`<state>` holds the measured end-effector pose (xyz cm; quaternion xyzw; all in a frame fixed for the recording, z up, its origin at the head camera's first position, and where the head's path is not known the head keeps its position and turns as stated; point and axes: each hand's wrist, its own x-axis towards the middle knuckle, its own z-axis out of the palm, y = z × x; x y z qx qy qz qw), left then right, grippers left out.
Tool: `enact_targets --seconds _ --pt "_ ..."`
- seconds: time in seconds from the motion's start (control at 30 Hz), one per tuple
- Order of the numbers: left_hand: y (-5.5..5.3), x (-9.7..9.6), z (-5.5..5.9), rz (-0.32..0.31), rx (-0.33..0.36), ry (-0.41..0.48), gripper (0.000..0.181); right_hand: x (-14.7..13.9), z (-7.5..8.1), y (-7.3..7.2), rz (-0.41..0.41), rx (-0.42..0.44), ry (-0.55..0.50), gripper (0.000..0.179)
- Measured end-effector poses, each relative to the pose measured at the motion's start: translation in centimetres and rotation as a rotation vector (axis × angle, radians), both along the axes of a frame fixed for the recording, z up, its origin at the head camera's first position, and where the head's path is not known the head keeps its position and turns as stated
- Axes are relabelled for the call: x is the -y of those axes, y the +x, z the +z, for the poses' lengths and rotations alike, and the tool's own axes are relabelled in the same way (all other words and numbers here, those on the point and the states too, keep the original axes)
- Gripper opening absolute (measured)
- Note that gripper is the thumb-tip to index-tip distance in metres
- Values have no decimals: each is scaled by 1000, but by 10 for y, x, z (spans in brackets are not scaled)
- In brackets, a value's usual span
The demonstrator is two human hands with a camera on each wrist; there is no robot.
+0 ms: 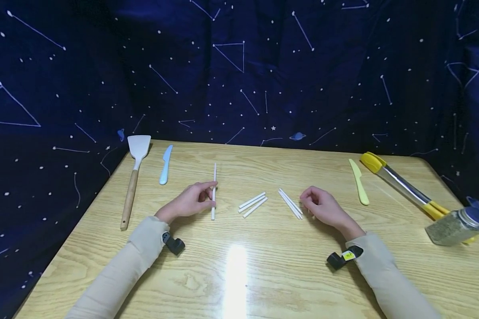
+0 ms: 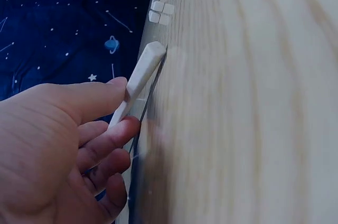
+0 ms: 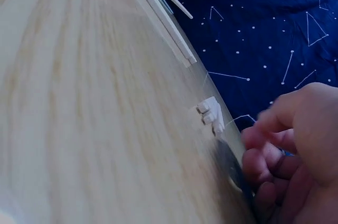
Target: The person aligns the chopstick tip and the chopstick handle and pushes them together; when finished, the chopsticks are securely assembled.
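Observation:
My left hand [image 1: 193, 199] pinches a slim white stick [image 1: 214, 177] between thumb and fingers. In the left wrist view, the near end of that stick [image 2: 145, 68] is squared and tilts just over the tabletop. To its right, several white sticks [image 1: 252, 204] lie slanted close together, and a second small bunch of white sticks [image 1: 290, 204] lies beside my right hand [image 1: 323, 207]. The right hand is loosely curled, with nothing visible in its fingers; the right wrist view shows it just past the bunch's ends [image 3: 210, 113].
On the left of the wooden table [image 1: 287, 274] lie a white-headed spatula [image 1: 131, 190] and a blue knife [image 1: 166, 166]. To the right are a yellow-green knife [image 1: 358, 181], yellow-tipped tongs [image 1: 403, 184] and a jar of dried herbs [image 1: 449, 228]. A dark starry cloth [image 1: 239, 102] hangs behind.

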<state>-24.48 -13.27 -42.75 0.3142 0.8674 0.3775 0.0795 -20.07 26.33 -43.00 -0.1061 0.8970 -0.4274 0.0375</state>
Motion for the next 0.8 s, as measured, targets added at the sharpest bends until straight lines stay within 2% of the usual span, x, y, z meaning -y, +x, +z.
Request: enact_targets --seconds 0.13,0.23,0.4,0.67,0.8 --pt "2 -1 0 -21 -63 -22 57 1 -2 0 -29 -13 7 13" --pt "3 -1 -2 -8 -89 -53 55 3 -3 0 -28 -20 19 11" --pt "4 0 -3 28 -59 -69 57 7 -3 -1 -9 -68 69 8" --pt "3 -1 -2 47 -7 -52 59 12 -1 -3 -15 -112 162 6" --pt "2 -2 0 70 -10 -39 56 15 0 -3 -14 -130 183 6"
